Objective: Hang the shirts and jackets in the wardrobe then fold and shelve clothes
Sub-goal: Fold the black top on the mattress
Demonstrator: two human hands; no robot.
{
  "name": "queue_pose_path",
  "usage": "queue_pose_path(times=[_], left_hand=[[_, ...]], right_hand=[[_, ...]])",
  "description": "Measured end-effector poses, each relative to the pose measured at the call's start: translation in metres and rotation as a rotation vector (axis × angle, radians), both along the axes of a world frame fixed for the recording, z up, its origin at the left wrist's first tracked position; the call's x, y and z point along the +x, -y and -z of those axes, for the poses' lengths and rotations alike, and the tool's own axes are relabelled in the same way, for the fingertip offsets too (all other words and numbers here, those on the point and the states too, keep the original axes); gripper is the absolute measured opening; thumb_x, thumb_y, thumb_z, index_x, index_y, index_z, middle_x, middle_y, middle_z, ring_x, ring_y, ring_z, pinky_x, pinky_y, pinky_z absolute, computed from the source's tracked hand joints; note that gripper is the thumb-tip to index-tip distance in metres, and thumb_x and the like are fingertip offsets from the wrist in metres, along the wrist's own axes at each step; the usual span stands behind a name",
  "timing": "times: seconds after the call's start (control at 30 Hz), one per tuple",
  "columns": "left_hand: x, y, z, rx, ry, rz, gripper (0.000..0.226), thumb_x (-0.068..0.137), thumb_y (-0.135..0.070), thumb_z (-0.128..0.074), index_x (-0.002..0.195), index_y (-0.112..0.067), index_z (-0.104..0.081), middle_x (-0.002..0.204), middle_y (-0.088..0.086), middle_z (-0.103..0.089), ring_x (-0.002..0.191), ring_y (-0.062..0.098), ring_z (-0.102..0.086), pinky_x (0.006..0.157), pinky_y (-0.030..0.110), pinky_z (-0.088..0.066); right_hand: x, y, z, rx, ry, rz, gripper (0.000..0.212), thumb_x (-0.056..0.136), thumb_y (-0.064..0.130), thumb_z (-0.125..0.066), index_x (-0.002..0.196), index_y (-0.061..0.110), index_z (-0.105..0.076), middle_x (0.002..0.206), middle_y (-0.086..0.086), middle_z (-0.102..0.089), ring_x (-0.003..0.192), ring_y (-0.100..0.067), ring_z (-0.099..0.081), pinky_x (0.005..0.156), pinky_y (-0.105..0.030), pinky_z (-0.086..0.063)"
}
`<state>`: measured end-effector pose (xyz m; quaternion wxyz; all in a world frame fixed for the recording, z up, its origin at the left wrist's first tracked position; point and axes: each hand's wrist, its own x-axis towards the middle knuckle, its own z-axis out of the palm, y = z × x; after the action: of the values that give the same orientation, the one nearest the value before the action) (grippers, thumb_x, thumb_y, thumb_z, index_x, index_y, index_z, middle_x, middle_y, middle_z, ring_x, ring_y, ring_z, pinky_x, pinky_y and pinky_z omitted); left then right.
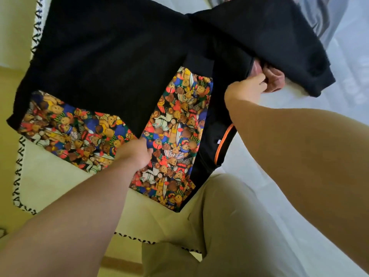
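One black jacket, lined with a teddy-bear print, is being held up and spread open, so the hanging step is judged to be in hand. Its front edge, at the lower middle of the jacket, is being pinched by the left hand, with the fingers curled round the cloth. Its collar end, at the jacket's upper right, is being gripped by the right hand, whose fingers are curled into the fabric. No hanger is being shown, so one is judged to be needed next, to be slid into the shoulders while the collar is being held up. Being counted: one jacket, two hands, one grey garment beyond the jacket's upper right, one cream cloth with black stitching below the jacket's left side, and one white bed sheet to the jacket's right.
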<state>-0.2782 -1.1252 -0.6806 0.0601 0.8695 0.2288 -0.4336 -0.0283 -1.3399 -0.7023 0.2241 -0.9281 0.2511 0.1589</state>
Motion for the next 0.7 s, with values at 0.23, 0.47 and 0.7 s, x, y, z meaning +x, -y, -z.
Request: queue_pose_path(times=[0.23, 0.47, 0.7], left_hand=[[0.118, 0.053, -0.019, -0.263, 0.213, -0.160, 0.015, 0.102, -0.037, -0.050, 0.102, -0.022, -0.054, 0.088, 0.001, -0.061, 0.075, 0.019, -0.061, 0.059, 0.035, -0.049], [0.180, 0.097, -0.017, -0.321, 0.355, -0.089, 0.013, 0.099, -0.027, -0.057, 0.107, -0.017, -0.056, 0.104, 0.003, -0.061, 0.088, 0.023, -0.062, 0.067, 0.033, -0.049], [0.208, 0.091, -0.007, -0.053, 0.189, 0.201, 0.070, 0.092, -0.034, -0.065, 0.152, -0.019, -0.031, 0.164, 0.008, -0.015, 0.148, 0.033, -0.021, 0.117, 0.048, -0.030]], right_hand=[[0.045, 0.073, -0.033, -0.330, 0.139, -0.245, 0.057, 0.090, 0.025, -0.062, 0.139, 0.018, -0.035, 0.141, -0.014, -0.038, 0.126, -0.034, -0.040, 0.104, -0.044, -0.033], [0.083, 0.115, -0.027, -0.387, -0.090, -0.379, 0.081, 0.085, 0.056, -0.063, 0.146, 0.017, -0.028, 0.150, -0.018, -0.030, 0.133, -0.039, -0.033, 0.107, -0.049, -0.030], [0.071, 0.131, -0.034, -0.387, 0.047, -0.444, 0.053, 0.089, 0.037, -0.051, 0.134, 0.011, -0.043, 0.128, -0.020, -0.055, 0.123, -0.044, -0.047, 0.107, -0.059, -0.031]])
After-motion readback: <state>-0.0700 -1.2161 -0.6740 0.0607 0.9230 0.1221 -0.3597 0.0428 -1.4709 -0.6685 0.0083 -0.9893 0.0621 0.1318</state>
